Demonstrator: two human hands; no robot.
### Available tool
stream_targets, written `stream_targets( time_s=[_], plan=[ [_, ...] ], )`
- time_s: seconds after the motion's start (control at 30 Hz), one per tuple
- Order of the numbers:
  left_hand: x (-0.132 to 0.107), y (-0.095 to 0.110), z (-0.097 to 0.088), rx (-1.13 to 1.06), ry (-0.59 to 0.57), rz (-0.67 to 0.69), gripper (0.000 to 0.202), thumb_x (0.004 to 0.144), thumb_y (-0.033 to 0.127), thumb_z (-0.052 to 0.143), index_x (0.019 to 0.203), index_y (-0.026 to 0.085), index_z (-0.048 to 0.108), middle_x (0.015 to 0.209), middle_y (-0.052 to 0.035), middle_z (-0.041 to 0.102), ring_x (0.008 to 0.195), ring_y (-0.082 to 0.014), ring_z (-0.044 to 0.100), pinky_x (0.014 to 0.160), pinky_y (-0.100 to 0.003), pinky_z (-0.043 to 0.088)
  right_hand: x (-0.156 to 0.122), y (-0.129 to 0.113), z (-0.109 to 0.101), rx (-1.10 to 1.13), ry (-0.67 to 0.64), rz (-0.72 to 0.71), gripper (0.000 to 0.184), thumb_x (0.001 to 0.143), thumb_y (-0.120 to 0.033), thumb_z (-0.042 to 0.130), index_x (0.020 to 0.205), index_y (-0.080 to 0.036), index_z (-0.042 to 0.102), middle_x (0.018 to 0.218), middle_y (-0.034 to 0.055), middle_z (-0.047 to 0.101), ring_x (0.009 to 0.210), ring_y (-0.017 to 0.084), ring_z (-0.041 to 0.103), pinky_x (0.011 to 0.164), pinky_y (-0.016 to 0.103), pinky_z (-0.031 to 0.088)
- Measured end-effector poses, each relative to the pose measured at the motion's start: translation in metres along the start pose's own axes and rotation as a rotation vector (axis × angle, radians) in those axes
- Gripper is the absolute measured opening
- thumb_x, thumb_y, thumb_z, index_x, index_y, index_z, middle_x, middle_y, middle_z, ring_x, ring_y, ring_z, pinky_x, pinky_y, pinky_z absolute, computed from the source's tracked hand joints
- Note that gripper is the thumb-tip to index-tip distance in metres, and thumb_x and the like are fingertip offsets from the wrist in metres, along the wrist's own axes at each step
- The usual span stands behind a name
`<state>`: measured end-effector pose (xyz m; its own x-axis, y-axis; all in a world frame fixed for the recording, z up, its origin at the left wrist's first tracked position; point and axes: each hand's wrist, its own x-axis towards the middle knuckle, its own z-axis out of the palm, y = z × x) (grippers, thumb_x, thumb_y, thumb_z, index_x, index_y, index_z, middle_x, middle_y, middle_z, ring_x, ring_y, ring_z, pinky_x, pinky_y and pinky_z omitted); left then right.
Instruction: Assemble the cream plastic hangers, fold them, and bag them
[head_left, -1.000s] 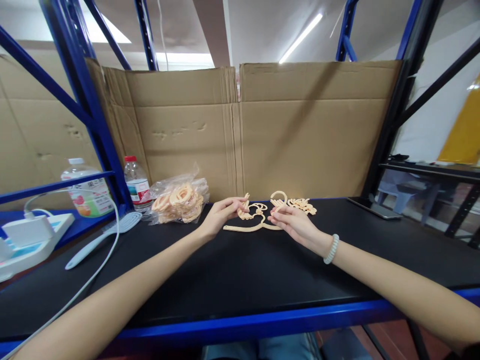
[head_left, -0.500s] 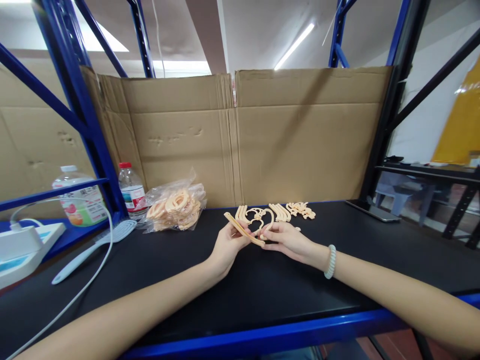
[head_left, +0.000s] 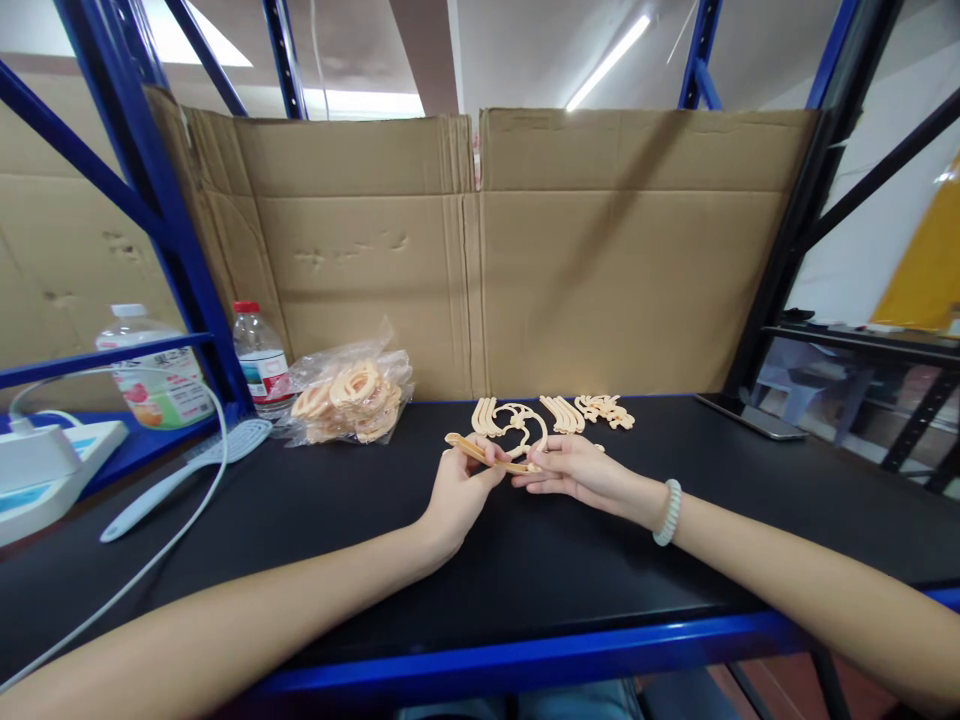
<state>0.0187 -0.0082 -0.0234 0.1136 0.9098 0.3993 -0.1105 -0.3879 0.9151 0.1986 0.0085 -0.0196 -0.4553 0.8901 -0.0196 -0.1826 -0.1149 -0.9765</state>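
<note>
My left hand (head_left: 466, 490) is closed on one end of a curved beige strip (head_left: 480, 453), which it holds tilted above the black tabletop. My right hand (head_left: 574, 470), with a pale beaded bracelet (head_left: 667, 512) on its wrist, pinches the strip's other end, where a small knob shows. Just behind the fingers is a round beige frame (head_left: 541, 420) with curled inner parts; whether a hand touches it I cannot tell. Beyond it lie curved beige strips in a left group (head_left: 486, 417) and a right group (head_left: 562, 414), plus small branching beige pieces (head_left: 606, 410).
A clear bag of beige rings (head_left: 352, 400) sits by a red-capped bottle (head_left: 261, 365). To the left are a pale-blue brush (head_left: 187, 475), a white cable (head_left: 169, 560) and a power strip (head_left: 64, 480). A phone-like slab (head_left: 752, 416) lies right; cardboard (head_left: 622, 270) closes the back.
The strip has turned from a steep slant to nearly level. My right hand has shifted slightly and now grips its right end. The whole view has tilted a little downward.
</note>
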Motion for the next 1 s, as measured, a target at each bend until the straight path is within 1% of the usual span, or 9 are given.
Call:
stream_targets(
  time_s=[0.13,0.37,0.57,0.63,0.73,0.77,0.83,0.93,1.0],
  plan=[
    [-0.0011,-0.0011,0.0017,0.017,-0.002,0.016,0.016,0.063,0.012,0.062,0.064,0.018,0.047,0.071,0.0018,0.058,0.079,-0.0161,0.058,0.077,-0.029,0.044,-0.0012,0.0003,0.0002,-0.036,-0.005,-0.03,0.024,0.072,-0.028,0.075,0.076,-0.013,0.057,0.088,0.0089,0.068,0.085,0.021,0.07,0.083,0.033,0.054],
    [-0.0032,-0.0009,0.0035,0.061,-0.018,0.031,0.018,0.066,0.016,0.065,0.065,0.018,0.047,0.07,0.0029,0.054,0.077,-0.0156,0.059,0.076,-0.029,0.046,-0.0007,0.0063,0.0028,-0.112,0.059,-0.12,0.035,0.066,-0.038,0.079,0.073,-0.014,0.054,0.078,0.0056,0.067,0.075,0.021,0.071,0.075,0.033,0.057],
    [-0.008,0.0039,0.0056,0.075,-0.014,-0.009,0.017,0.068,0.02,0.067,0.071,0.017,0.051,0.072,0.0018,0.058,0.075,-0.0147,0.058,0.074,-0.028,0.045,-0.0001,0.0093,0.0038,-0.134,0.105,-0.173,0.035,0.065,-0.036,0.079,0.074,-0.015,0.052,0.069,0.0025,0.065,0.062,0.017,0.069,0.066,0.031,0.058],
    [-0.0079,0.0049,0.0057,0.047,0.015,-0.027,0.018,0.066,0.02,0.069,0.071,0.017,0.051,0.071,0.0018,0.058,0.075,-0.0145,0.058,0.074,-0.027,0.045,-0.0008,0.008,0.0046,-0.122,0.1,-0.167,0.034,0.065,-0.036,0.079,0.075,-0.016,0.053,0.071,0.0024,0.065,0.062,0.016,0.068,0.064,0.03,0.057],
    [-0.0057,0.0039,0.0043,-0.016,0.08,-0.082,0.023,0.061,0.019,0.073,0.073,0.017,0.053,0.072,0.0018,0.059,0.074,-0.0143,0.059,0.073,-0.027,0.046,-0.0017,0.0056,0.0048,-0.124,0.1,-0.168,0.032,0.065,-0.035,0.079,0.074,-0.016,0.054,0.077,0.0022,0.065,0.068,0.014,0.066,0.06,0.025,0.055],
    [-0.0049,0.0032,0.0036,-0.044,0.099,-0.109,0.026,0.06,0.019,0.074,0.076,0.017,0.053,0.072,0.0018,0.06,0.074,-0.0144,0.059,0.073,-0.028,0.047,-0.0018,0.005,0.0045,-0.133,0.105,-0.181,0.031,0.064,-0.034,0.079,0.073,-0.016,0.055,0.078,0.0017,0.064,0.068,0.012,0.064,0.057,0.022,0.053],
    [-0.0041,0.0017,0.0029,-0.1,0.116,-0.154,0.033,0.059,0.019,0.076,0.083,0.016,0.053,0.074,0.0011,0.062,0.076,-0.0149,0.061,0.075,-0.029,0.048,-0.0021,0.0046,0.0038,-0.15,0.11,-0.2,0.028,0.063,-0.032,0.08,0.071,-0.016,0.058,0.075,-0.0002,0.061,0.063,0.008,0.058,0.051,0.017,0.048],
    [-0.006,0.001,0.0041,-0.145,0.084,-0.199,0.042,0.06,0.02,0.078,0.093,0.017,0.052,0.081,-0.0016,0.066,0.081,-0.0167,0.064,0.08,-0.034,0.05,-0.0032,0.0053,0.0053,-0.159,0.081,-0.181,0.028,0.064,-0.034,0.079,0.07,-0.015,0.059,0.066,-0.0026,0.057,0.05,0.005,0.049,0.046,0.018,0.043],
    [-0.0087,0.0017,0.0063,-0.154,0.022,-0.244,0.044,0.06,0.02,0.079,0.094,0.016,0.053,0.084,-0.0038,0.068,0.083,-0.018,0.065,0.082,-0.036,0.05,-0.0044,0.0059,0.0083,-0.174,0.05,-0.175,0.029,0.066,-0.037,0.077,0.072,-0.015,0.06,0.065,-0.0019,0.058,0.048,0.005,0.049,0.046,0.019,0.044]
  ],
)
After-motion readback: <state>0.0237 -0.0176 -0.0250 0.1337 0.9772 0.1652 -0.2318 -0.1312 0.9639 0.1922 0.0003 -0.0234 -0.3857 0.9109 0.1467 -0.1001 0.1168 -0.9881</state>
